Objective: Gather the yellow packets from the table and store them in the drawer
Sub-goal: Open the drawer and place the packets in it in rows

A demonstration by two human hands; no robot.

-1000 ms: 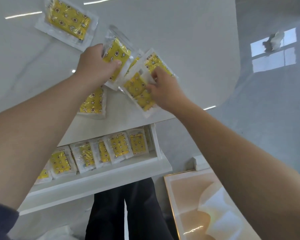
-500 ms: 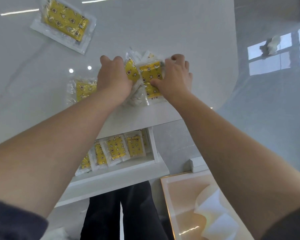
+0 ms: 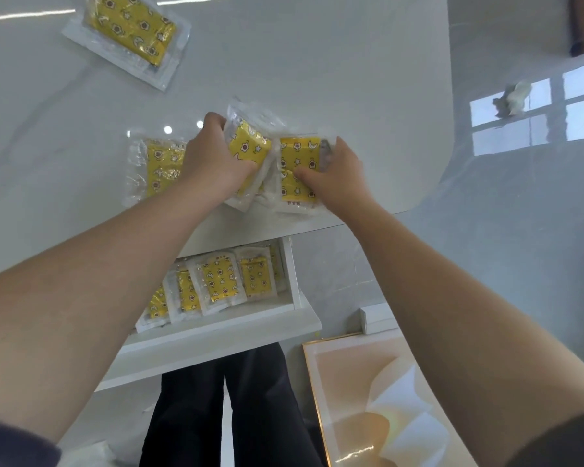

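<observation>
A bunch of yellow packets in clear wrappers [image 3: 277, 163] lies near the front edge of the white table [image 3: 334, 62], squeezed between both hands. My left hand [image 3: 213, 160] grips its left side and my right hand [image 3: 334, 176] presses its right side, thumb on the top packet. One more yellow packet [image 3: 157, 168] lies flat just left of my left hand. Another packet [image 3: 129, 32] rests at the far left of the table. Below the table edge the white drawer [image 3: 236, 328] stands pulled out with several yellow packets [image 3: 220, 281] lined up inside.
The table's rounded corner [image 3: 429, 197] ends to the right over a glossy grey floor. A framed beige picture [image 3: 378, 399] lies on the floor at lower right beside a small white box [image 3: 378, 320]. My dark trousers [image 3: 223, 409] stand right under the drawer front.
The hands pushed the spread packets together into one bunch and slid it toward the table's front edge. The single packet to the left stayed flat on the table.
</observation>
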